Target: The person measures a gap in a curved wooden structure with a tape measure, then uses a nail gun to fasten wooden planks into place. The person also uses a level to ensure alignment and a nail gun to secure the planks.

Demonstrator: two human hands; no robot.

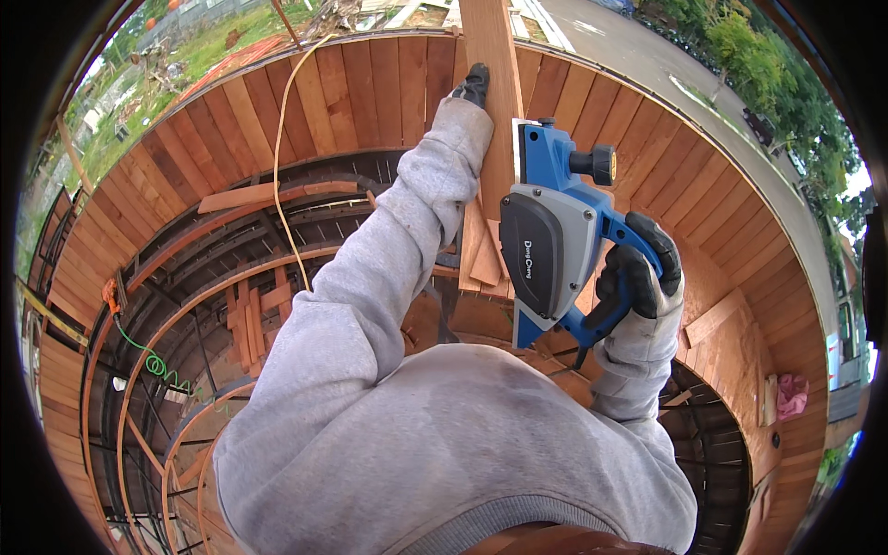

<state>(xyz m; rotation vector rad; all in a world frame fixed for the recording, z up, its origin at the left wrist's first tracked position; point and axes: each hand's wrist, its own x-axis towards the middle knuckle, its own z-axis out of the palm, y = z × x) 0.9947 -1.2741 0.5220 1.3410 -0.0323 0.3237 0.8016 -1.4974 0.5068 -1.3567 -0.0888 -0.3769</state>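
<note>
My right hand (645,268), in a black and grey glove, is wrapped round the rear handle of a blue electric planer (555,208). The planer lies tipped on its side, its flat sole along the right edge of a long reddish-brown wooden plank (493,55). Whether the sole touches the wood I cannot tell. Farther up the plank, my left hand (474,85) in a dark glove grips its left edge, with the fingers partly hidden. The left arm is stretched forward, while the right is bent close to my body.
A curved wall of upright boards (356,88) surrounds me. On the left, a yellow cord (277,157) hangs over it, near curved ribs and a green coiled cable (157,363). Wood offcuts (250,324) lie below. A pink bag (792,396) sits at right, and a road (638,51) runs beyond.
</note>
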